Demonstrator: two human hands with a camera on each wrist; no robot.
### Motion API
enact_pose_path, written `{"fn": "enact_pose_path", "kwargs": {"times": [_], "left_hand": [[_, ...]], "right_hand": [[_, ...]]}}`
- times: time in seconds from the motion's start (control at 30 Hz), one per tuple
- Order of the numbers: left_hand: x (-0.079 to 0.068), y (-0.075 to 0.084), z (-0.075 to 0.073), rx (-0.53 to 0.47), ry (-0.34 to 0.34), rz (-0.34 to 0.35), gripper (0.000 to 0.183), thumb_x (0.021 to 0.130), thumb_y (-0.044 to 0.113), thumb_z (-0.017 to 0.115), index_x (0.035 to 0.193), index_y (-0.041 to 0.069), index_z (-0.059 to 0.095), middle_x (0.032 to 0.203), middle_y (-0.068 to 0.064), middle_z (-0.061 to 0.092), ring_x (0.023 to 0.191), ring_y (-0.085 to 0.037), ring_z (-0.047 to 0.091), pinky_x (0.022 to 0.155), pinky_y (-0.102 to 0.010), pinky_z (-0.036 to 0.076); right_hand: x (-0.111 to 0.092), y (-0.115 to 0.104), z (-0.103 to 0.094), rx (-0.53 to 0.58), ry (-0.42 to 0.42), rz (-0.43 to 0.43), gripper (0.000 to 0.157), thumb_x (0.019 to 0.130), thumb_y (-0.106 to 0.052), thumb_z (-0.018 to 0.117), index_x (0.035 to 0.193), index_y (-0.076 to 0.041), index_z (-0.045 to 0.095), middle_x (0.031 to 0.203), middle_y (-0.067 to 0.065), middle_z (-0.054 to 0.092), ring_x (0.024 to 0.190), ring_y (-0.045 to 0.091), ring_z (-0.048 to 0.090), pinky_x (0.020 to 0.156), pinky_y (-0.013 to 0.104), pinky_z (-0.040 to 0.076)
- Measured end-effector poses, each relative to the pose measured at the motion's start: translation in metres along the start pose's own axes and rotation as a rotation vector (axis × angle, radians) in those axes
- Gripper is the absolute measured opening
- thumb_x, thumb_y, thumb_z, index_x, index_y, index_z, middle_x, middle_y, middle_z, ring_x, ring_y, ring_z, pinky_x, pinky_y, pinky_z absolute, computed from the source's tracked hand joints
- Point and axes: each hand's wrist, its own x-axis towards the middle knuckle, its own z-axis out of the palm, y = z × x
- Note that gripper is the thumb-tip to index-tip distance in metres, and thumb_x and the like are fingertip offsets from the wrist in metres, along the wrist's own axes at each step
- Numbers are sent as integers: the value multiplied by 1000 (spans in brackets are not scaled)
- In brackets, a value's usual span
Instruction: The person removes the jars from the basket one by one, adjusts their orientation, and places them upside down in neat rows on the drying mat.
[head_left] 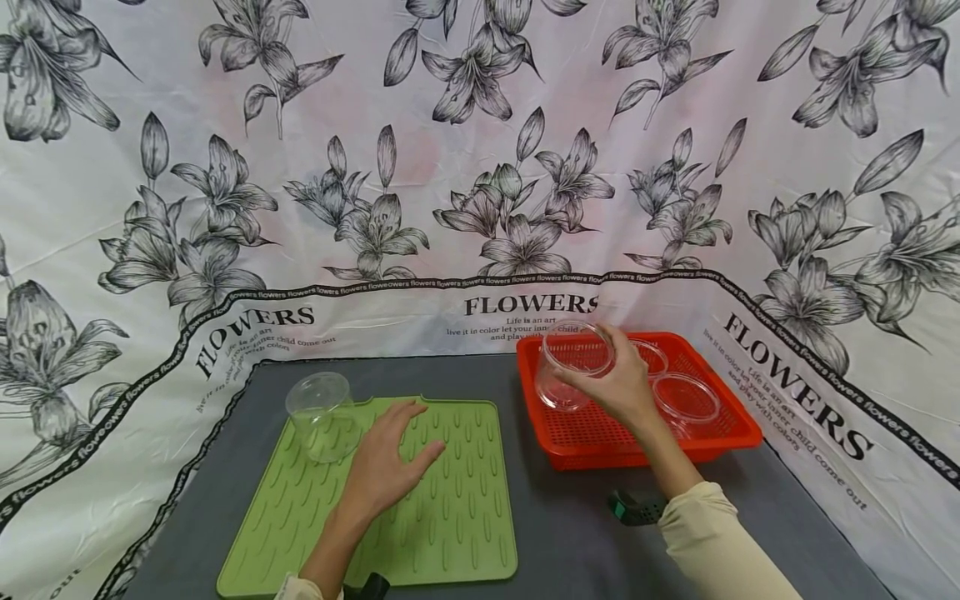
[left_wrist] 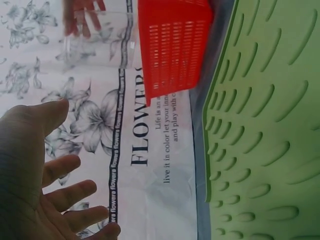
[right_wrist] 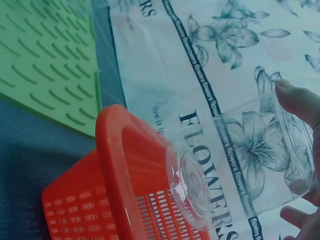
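My right hand [head_left: 617, 377] grips a clear plastic cup [head_left: 564, 387] by its rim, above the left side of the red basket [head_left: 555, 454]. In the right wrist view the same cup [right_wrist: 250, 160] hangs with its round base toward the basket. Over the green mat [head_left: 450, 533], my left hand [head_left: 386, 458] hovers with fingers spread and holds nothing. Another clear cup [head_left: 321, 421] stands on the mat's far left corner, just beyond that hand. Inside the basket, on its right side, more clear round containers [head_left: 686, 398] lie partly hidden.
A grey cloth [head_left: 570, 533] covers the table under mat and basket. Behind it hangs a white curtain [head_left: 420, 325] with flower prints and lettering. A dark band [head_left: 633, 508] is around the right wrist, and another [head_left: 371, 587] is around the left.
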Motion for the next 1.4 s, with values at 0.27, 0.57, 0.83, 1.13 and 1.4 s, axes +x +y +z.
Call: {"fn": "enact_pose_path", "kwargs": {"times": [0.27, 0.57, 0.83, 1.13, 1.4], "left_hand": [[2, 2, -1, 35, 29, 40, 62, 88, 42, 78, 140, 13, 61, 150, -15, 55, 145, -43, 43, 115, -69, 32], [7, 11, -8, 9, 24, 79, 68, 85, 48, 79, 142, 14, 60, 152, -13, 54, 147, -41, 41, 116, -69, 32], [15, 26, -20, -59, -50, 78, 77, 84, 54, 78, 147, 20, 54, 158, -4, 48, 150, -33, 39, 115, -65, 37], [24, 47, -34, -180, -256, 8, 96, 74, 61, 85, 155, 44, 36, 159, 4, 45, 144, -29, 48, 109, -59, 47], [20, 55, -34, -275, -338, 46, 103, 68, 51, 93, 154, 42, 36, 154, 7, 50, 132, -29, 61, 103, -60, 50]], "right_hand": [[-5, -7, -4, 26, -78, -18, 103, 76, -49, 88, 158, -21, 34, 159, 13, 43, 144, 41, 41, 106, 69, 42], [-15, -28, 0, 104, -175, -77, 100, 75, -41, 91, 156, -21, 37, 153, 12, 50, 133, 38, 53, 103, 63, 50], [-28, -44, 10, 198, -296, -169, 96, 74, -31, 93, 154, -22, 40, 152, 10, 51, 133, 38, 56, 103, 61, 51], [-51, -65, 19, 237, -404, -297, 95, 75, -25, 92, 154, -17, 40, 151, 10, 53, 138, 40, 52, 108, 63, 46], [-66, -78, 27, 229, -457, -351, 96, 72, -32, 94, 152, -19, 42, 145, 6, 59, 130, 27, 60, 107, 56, 49]]}}
